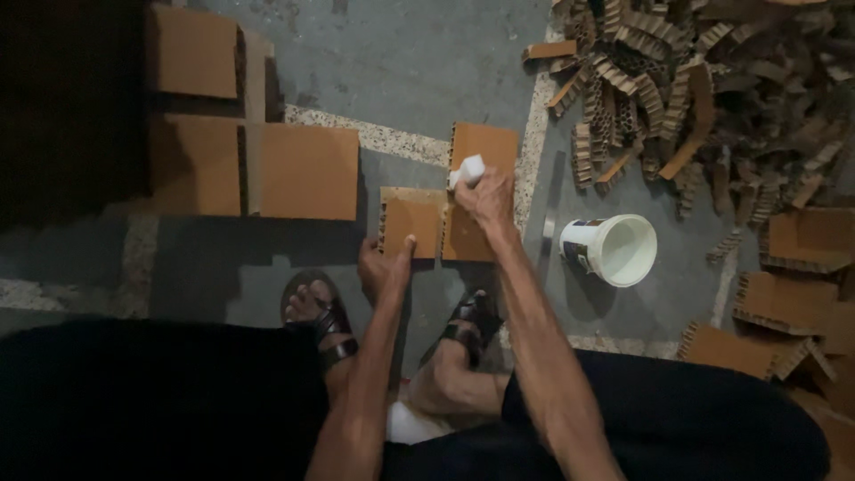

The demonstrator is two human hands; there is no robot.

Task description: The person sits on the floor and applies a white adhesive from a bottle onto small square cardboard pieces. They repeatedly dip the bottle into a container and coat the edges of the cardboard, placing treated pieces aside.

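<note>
The right hand [488,198] closes its fingers around a small white pad [468,169], pressing it on the tall honeycomb cardboard panel [481,147]. At eight o'clock from it, the left hand [383,265] pinches the near edge of the smaller cardboard panel [411,218]. A white plastic bucket [614,249] lies tipped at three o'clock.

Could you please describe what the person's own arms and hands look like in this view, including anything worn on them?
Both arms are bare from above the elbow down, lean and sinewy, with no sleeves showing. The left hand and the right hand wear no gloves; no rings, watch or bracelets can be made out in the dim light. Dark clothing covers the lap, and dark strapped sandals are on the feet.
</note>
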